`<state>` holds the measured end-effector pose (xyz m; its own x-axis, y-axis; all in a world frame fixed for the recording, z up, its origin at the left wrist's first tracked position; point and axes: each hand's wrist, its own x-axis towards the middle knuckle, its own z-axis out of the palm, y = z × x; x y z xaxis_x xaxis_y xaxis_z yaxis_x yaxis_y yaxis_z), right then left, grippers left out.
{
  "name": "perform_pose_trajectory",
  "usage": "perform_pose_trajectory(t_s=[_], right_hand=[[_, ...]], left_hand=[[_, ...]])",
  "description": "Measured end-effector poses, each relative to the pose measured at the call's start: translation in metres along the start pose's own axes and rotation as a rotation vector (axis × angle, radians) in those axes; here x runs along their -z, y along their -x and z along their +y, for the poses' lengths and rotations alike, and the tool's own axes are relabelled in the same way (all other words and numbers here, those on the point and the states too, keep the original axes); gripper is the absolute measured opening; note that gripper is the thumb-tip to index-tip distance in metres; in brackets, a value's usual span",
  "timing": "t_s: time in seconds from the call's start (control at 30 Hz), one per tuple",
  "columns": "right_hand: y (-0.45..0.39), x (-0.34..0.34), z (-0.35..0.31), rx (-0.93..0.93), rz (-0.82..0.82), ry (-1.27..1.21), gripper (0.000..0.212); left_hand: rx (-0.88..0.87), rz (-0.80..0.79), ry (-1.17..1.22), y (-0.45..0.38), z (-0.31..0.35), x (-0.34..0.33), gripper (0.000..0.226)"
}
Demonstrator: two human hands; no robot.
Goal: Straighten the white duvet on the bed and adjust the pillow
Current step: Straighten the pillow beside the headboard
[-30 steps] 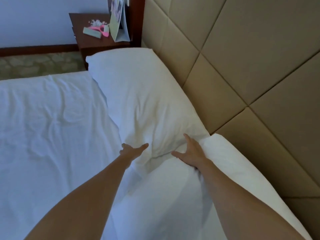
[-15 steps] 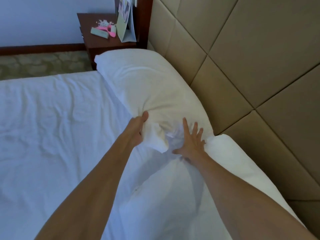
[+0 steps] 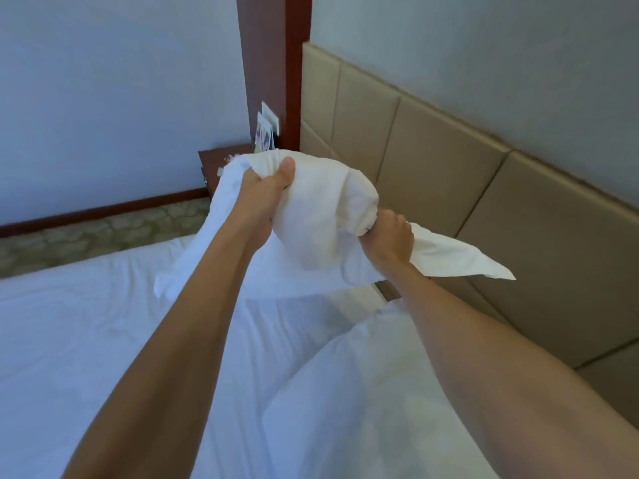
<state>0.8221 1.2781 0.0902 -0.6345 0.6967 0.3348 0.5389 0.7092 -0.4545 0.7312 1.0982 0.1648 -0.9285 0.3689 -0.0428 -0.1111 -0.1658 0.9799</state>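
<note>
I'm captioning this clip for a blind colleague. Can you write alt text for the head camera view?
Both hands hold a white pillow lifted above the bed: the left hand grips its near edge, the right hand bunches one end. Below lie the white duvet and a second pillow, beside a tan padded headboard.

There is a single view — the head camera, worn by the person, looking forward and down along both outstretched forearms. It sits close: the arms fill the lower frame, and the left hand [image 3: 262,198] and right hand [image 3: 389,242] meet at the raised pillow [image 3: 328,209] near the centre. The wide lens faces the corner of the room, taking in the bed [image 3: 69,323] below, the padded headboard [image 3: 466,188] running off to the right, and the wall [image 3: 103,81] on the left — its lines bend towards the edges.
</note>
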Motion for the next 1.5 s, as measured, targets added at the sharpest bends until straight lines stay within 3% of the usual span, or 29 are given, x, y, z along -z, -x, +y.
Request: perform_pose_trajectory(t_s=[0.17,0.27,0.4,0.57,0.67,0.77,0.87,0.97,1.07,1.17,1.27,1.37,1.43,1.5], right_hand=[[0.035,0.126,0.035,-0.087,0.123,-0.192,0.019],[0.068,0.193,0.080,-0.125,0.199,-0.255,0.017],[0.119,0.277,0.132,-0.212,0.399,-0.331,0.014],[0.199,0.351,0.200,-0.194,0.656,-0.387,0.009],[0.263,0.354,0.269,-0.169,0.484,-0.266,0.009],[0.334,0.333,0.338,-0.205,0.035,-0.098,0.011],[0.402,0.311,0.377,-0.286,-0.304,-0.048,0.018],[0.446,0.306,0.386,-0.255,-0.478,0.015,0.021],[0.466,0.312,0.382,-0.176,-0.557,0.088,0.022],[0.474,0.328,0.372,-0.092,-0.491,0.121,0.016],[0.481,0.348,0.370,-0.053,-0.327,0.143,0.006],[0.494,0.367,0.389,-0.047,-0.220,0.231,0.018],[0.507,0.374,0.406,-0.087,-0.352,0.334,0.018],[0.516,0.378,0.417,-0.241,-0.591,0.333,0.009]], left_hand=[[-0.103,-0.127,-0.067,0.094,0.074,-0.073,0.045],[-0.155,-0.195,-0.114,0.172,0.102,-0.134,0.044],[-0.298,-0.255,-0.155,0.272,0.135,-0.201,0.081],[-0.232,-0.442,0.076,0.378,0.115,-0.234,0.046],[-0.144,-0.487,0.005,0.425,0.050,-0.235,0.018],[-0.026,-0.474,-0.119,0.472,-0.024,-0.229,0.019],[0.229,-0.379,-0.087,0.516,-0.091,-0.205,0.028],[0.481,-0.267,-0.051,0.555,-0.141,-0.170,0.056],[0.619,-0.127,-0.060,0.575,-0.173,-0.146,0.062],[0.612,-0.016,-0.027,0.578,-0.189,-0.144,0.081],[0.610,-0.106,0.037,0.588,-0.175,-0.159,0.050],[0.676,-0.245,0.013,0.607,-0.174,-0.164,0.048],[0.723,-0.366,-0.120,0.621,-0.188,-0.157,0.059],[0.694,-0.458,-0.348,0.630,-0.198,-0.149,0.061]])
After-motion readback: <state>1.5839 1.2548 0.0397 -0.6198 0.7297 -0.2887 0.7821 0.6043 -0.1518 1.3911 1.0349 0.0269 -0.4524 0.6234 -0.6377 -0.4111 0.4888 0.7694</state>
